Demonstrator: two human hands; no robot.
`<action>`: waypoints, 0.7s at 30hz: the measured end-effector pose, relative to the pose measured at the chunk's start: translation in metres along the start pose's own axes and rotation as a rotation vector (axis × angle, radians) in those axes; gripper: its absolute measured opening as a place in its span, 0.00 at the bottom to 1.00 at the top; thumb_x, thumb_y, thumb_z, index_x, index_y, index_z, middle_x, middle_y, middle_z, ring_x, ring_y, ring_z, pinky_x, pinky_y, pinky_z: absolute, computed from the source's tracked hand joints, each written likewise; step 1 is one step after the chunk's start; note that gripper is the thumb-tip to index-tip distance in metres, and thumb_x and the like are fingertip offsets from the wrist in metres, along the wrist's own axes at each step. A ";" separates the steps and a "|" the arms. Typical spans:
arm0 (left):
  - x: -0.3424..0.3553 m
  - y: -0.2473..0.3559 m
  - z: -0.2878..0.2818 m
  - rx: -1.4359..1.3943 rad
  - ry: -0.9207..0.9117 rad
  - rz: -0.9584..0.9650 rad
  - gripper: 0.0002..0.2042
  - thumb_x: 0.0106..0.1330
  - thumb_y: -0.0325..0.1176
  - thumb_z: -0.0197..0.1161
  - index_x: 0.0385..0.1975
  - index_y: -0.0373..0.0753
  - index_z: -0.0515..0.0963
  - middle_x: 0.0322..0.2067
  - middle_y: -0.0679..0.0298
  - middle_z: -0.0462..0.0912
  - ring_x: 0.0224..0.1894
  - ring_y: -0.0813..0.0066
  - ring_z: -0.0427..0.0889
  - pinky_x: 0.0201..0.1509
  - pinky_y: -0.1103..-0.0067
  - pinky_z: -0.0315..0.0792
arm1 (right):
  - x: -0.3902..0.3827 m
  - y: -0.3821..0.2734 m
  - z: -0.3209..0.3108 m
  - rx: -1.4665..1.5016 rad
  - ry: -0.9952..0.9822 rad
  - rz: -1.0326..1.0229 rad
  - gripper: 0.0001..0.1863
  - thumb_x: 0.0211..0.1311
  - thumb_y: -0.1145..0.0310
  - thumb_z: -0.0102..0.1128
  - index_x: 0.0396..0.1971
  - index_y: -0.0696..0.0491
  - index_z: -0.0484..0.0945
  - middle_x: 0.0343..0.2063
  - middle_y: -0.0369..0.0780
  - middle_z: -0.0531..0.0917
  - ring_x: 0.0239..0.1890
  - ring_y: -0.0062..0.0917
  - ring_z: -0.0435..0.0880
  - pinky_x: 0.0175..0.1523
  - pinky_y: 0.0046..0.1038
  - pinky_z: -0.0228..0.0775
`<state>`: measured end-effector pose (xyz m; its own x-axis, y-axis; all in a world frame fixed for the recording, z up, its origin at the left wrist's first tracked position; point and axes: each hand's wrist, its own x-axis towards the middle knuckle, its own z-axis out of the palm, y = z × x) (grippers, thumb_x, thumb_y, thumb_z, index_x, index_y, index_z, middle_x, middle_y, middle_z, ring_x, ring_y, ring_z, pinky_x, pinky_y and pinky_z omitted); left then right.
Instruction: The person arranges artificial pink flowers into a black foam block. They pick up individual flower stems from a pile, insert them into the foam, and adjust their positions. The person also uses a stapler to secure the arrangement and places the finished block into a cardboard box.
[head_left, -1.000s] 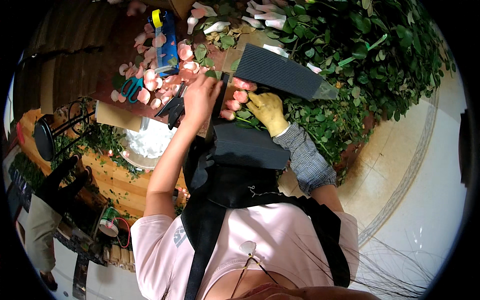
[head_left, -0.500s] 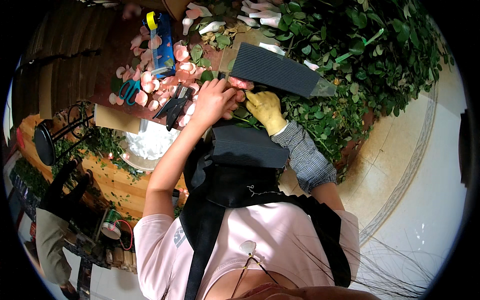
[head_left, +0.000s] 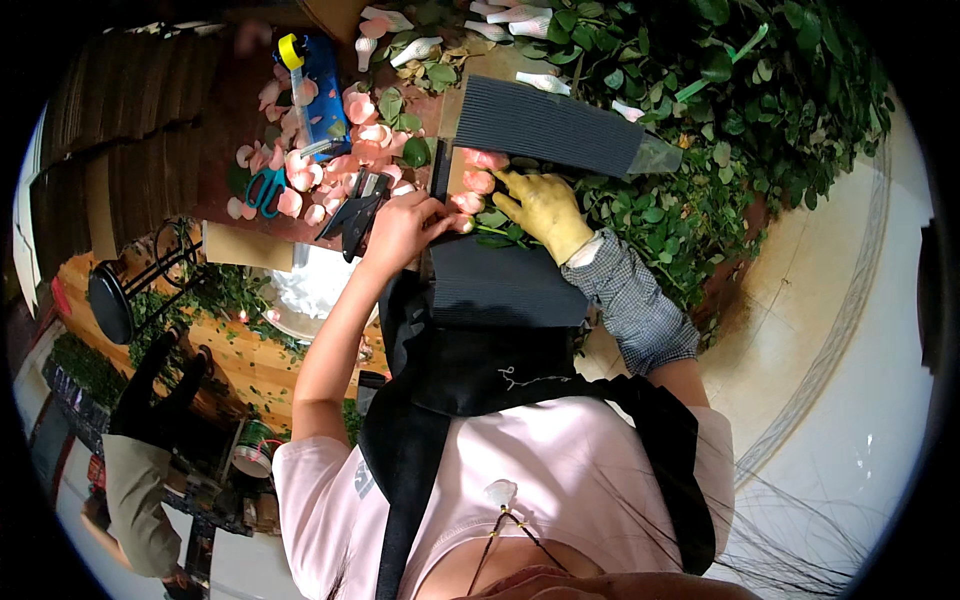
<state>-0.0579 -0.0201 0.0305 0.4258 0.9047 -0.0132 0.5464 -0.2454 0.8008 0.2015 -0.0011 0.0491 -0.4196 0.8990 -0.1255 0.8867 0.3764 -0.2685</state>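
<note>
Pink roses (head_left: 478,181) lie in a row between two dark ribbed cardboard flaps, their stems pointing right. My bare left hand (head_left: 402,232) is at the near end of the row, its bent fingertips closed on the nearest rose (head_left: 466,203). In a yellow glove, my right hand (head_left: 545,215) rests over the stems, right of the blooms. Its thumb and forefinger stand apart, with nothing visible between them. The far flap (head_left: 550,125) lies beyond the roses; the near flap (head_left: 510,287) is by my apron. A black stapler-like tool (head_left: 358,212) lies beside my left hand.
Loose petals (head_left: 370,135), teal scissors (head_left: 265,190) and a blue tape dispenser (head_left: 325,90) lie on the left. White foam-net sleeves (head_left: 416,50) are scattered at the back. Leafy cuttings (head_left: 700,130) heap up on the right. A person's sleeve (head_left: 140,495) shows at lower left.
My left hand has drawn back toward me and left, uncovering the row of roses. My right hand has moved slightly right and nearer, its thumb and forefinger now spread.
</note>
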 end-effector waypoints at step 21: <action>0.066 0.036 0.031 0.012 0.182 -0.103 0.08 0.60 0.38 0.70 0.36 0.44 0.86 0.31 0.63 0.85 0.30 0.61 0.86 0.33 0.70 0.78 | 0.003 -0.006 -0.036 0.084 0.196 0.090 0.11 0.62 0.61 0.66 0.41 0.47 0.86 0.26 0.40 0.86 0.30 0.35 0.86 0.38 0.37 0.78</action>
<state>0.0118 0.0206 0.0397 0.2305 0.9730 0.0145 0.5893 -0.1515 0.7936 0.2013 0.0077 0.0849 -0.2865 0.9575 0.0332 0.8962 0.2801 -0.3441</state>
